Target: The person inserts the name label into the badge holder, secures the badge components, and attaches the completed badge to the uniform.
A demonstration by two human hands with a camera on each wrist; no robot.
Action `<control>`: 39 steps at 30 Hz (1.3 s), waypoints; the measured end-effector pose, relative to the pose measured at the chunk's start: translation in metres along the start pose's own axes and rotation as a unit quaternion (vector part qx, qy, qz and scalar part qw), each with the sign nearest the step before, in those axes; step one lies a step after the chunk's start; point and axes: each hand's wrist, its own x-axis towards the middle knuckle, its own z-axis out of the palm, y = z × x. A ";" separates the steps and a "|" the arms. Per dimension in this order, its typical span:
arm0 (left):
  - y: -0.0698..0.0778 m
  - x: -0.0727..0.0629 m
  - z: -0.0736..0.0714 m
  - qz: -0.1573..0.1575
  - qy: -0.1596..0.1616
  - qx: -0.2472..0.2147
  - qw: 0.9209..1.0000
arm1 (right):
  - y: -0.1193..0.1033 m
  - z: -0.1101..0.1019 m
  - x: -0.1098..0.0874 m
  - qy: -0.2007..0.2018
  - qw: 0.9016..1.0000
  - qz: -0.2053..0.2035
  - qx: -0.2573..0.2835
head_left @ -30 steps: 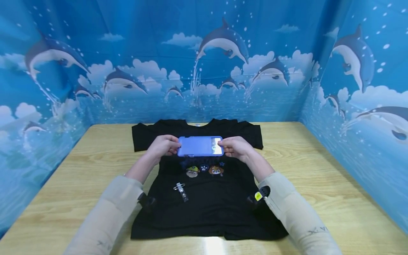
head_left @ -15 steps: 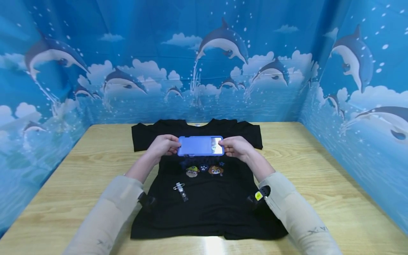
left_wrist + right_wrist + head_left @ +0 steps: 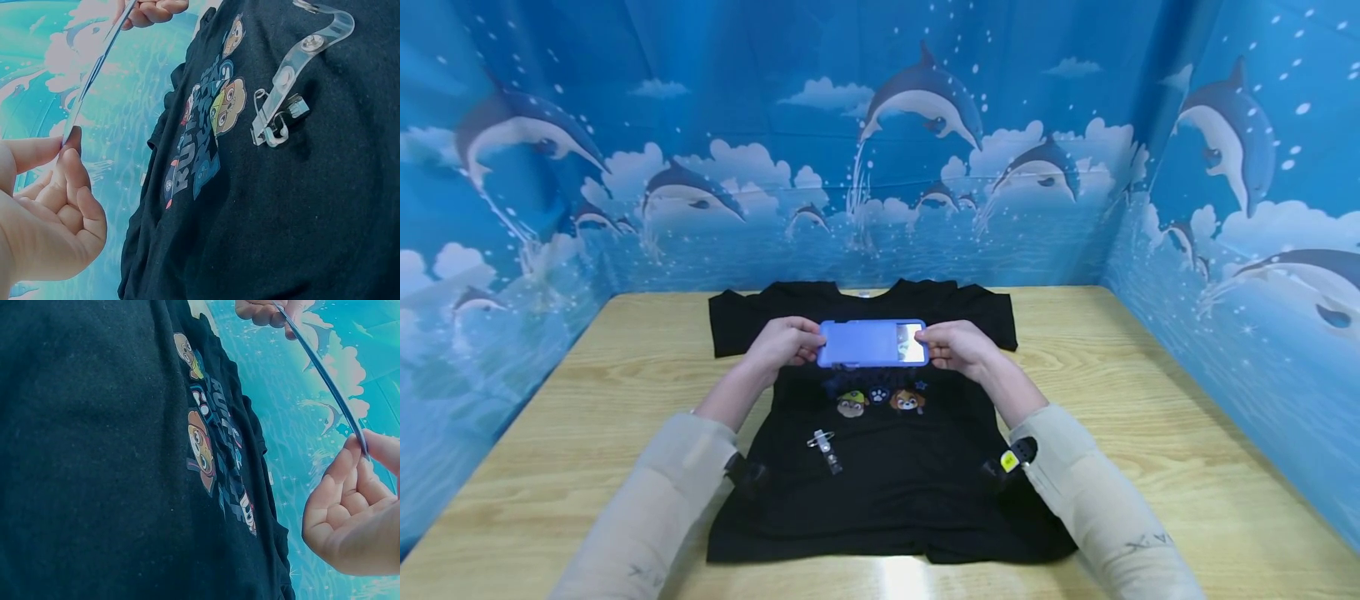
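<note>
A flat blue-violet ID badge [image 3: 859,343] is held sideways above the black T-shirt [image 3: 880,500], with a pale patch at its right end. My left hand [image 3: 786,343] pinches its left end between thumb and fingers. The right end is pinched by my right hand [image 3: 958,346]. Both wrist views show the badge edge-on as a thin, slightly bowed strip. On the shirt's left side, below the cartoon print, lies a clear badge strap clip [image 3: 825,450] with metal snaps and a pin. Neither hand touches that clip.
The T-shirt lies spread out, sleeves toward the back, on a light wooden table [image 3: 587,400]. Blue dolphin-print cloth [image 3: 880,225] walls the back and both sides. Black wrist straps with cameras sit over my beige sleeves [image 3: 1075,475].
Almost nothing differs. Both hands keep the badge in the same place, and the clip and shirt stay put; the head view shifts very slightly.
</note>
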 end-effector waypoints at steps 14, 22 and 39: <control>-0.003 0.002 -0.001 0.003 0.006 0.003 1.000 | 0.001 -0.002 0.000 -0.003 1.000 0.001 -0.006; -0.003 0.001 -0.002 0.002 0.008 0.001 1.000 | 0.001 -0.002 0.001 -0.007 1.000 0.001 0.004; -0.002 -0.001 -0.003 0.002 0.012 0.005 1.000 | 0.002 -0.006 0.002 -0.003 1.000 0.006 0.002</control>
